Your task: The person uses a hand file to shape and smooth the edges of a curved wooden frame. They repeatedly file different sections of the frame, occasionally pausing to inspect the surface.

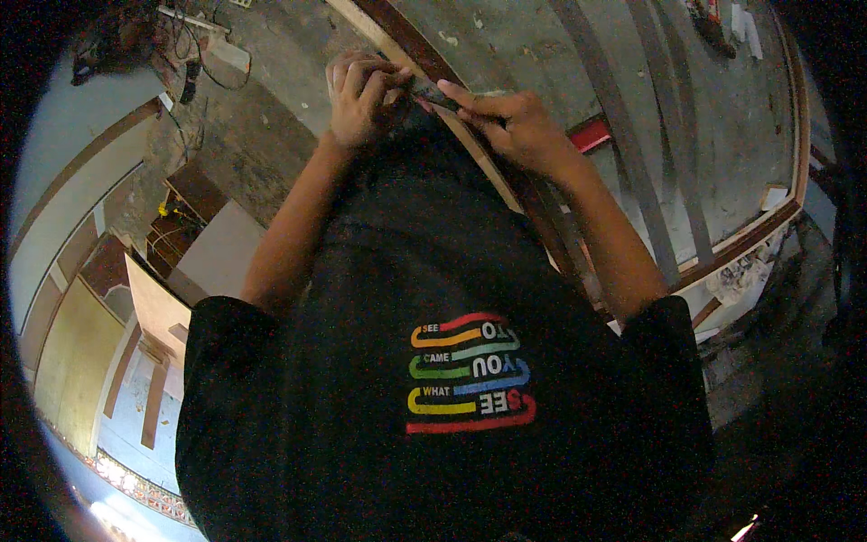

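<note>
Both my hands meet at the top middle, over the edge of a long wooden frame [479,161]. Between them is a short, narrow grey piece [432,93] with a darker end toward the right; its exact kind is too small to tell. My right hand [519,129] is closed on the dark end, thumb and forefinger pinching it. The fingers of my left hand [361,98] are curled in at the other end, and the fingertips are partly hidden. My dark shirt covers what lies below.
Several long brown strips [664,135] lie across the frame at the right, beside a small red object [590,135]. Crumpled plastic [742,275] lies by its lower right corner. At the left are boards [221,248], yellow wiring [172,210] and tangled cables [194,54].
</note>
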{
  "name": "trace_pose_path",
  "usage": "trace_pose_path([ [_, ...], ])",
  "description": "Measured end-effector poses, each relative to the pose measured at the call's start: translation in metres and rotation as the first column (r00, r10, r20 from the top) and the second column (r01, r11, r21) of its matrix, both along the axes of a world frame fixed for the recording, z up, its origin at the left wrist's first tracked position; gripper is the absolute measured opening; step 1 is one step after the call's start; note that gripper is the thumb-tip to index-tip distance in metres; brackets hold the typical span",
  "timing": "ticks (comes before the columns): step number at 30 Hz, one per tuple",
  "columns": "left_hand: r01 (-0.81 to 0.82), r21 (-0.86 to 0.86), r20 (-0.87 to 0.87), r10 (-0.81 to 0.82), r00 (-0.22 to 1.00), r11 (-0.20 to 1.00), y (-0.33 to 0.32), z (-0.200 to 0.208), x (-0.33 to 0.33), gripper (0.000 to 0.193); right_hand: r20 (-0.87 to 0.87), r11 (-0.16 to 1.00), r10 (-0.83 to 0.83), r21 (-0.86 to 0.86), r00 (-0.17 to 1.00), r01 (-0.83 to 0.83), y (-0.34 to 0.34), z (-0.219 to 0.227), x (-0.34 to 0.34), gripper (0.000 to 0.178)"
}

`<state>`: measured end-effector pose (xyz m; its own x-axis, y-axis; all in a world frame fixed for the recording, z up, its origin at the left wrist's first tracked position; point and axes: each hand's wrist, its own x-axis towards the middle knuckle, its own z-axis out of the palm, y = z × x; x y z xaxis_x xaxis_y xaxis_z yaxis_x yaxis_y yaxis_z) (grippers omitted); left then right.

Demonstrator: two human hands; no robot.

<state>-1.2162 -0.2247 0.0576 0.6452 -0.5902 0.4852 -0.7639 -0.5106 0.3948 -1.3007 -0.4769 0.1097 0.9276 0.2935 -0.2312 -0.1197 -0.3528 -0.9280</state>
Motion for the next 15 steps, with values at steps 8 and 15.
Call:
trace_pose_path([
  [8,-0.069,0.029,-0.026,0.07,0.997,0.997,0.0056,-0.0029,-0.0092,0.038,0.02,0.991,0.123,0.058,0.992,-0.124,0.0,0.0022,0.0098,0.042],
  [15,-0.053,0.014,-0.068,0.054,0.996,0.999,-0.0007,0.0066,-0.007,0.047,-0.006,0.997,0.075,-0.01,0.997,-0.076,0.0016,-0.0043,0.0038,0.045],
])
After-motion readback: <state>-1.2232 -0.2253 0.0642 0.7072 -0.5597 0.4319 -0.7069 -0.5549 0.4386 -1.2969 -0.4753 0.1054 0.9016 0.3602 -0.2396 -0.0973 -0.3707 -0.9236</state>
